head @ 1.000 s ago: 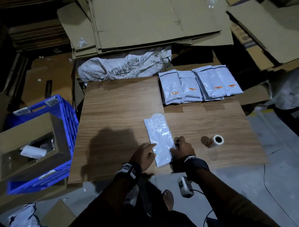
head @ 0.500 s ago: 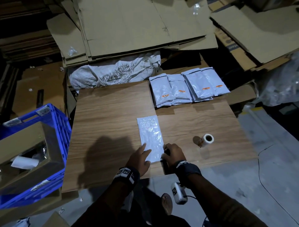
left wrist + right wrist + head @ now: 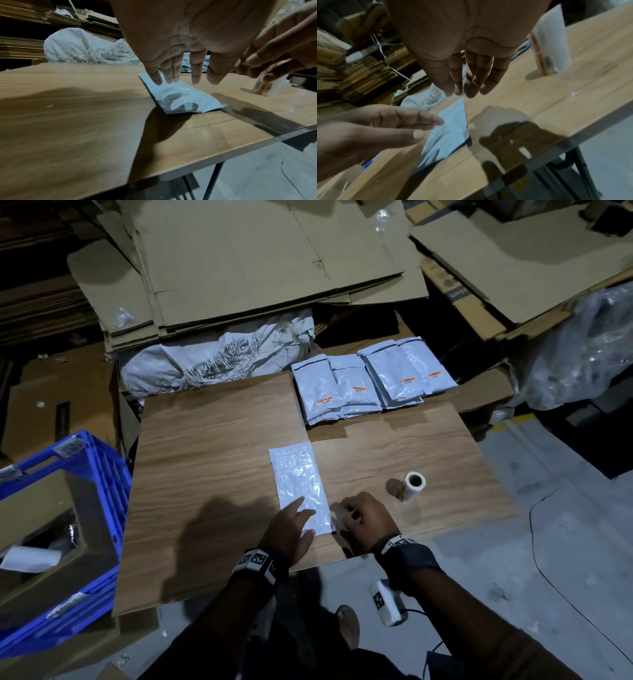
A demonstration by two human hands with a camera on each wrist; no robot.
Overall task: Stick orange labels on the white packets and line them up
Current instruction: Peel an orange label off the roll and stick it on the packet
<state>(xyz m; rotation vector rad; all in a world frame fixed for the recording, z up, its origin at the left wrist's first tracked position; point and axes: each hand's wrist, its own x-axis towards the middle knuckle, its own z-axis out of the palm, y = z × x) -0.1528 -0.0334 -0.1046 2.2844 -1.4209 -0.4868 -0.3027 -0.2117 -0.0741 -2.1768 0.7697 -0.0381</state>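
A plain white packet (image 3: 296,474) (image 3: 181,100) (image 3: 450,129) lies flat on the wooden table (image 3: 212,474), near its front edge. My left hand (image 3: 301,508) (image 3: 176,78) rests its straight fingers on the packet's near half. My right hand (image 3: 346,508) (image 3: 464,88) hovers at the packet's right edge with loosely bent fingers, and I see nothing in them. A white label roll (image 3: 412,485) (image 3: 551,40) lies on the table to the right. Several white packets with orange labels (image 3: 370,385) sit in an overlapping row at the table's far edge.
A blue crate (image 3: 99,474) holding a cardboard box stands left of the table. A white woven sack (image 3: 219,361) and flattened cardboard sheets (image 3: 274,261) lie behind it. Crumpled clear plastic (image 3: 589,347) sits at the right. Grey floor lies in front.
The packet, slanted with a lifted far end a second ago, now lies flat and straight. My left hand has slid from beside it onto its near half.
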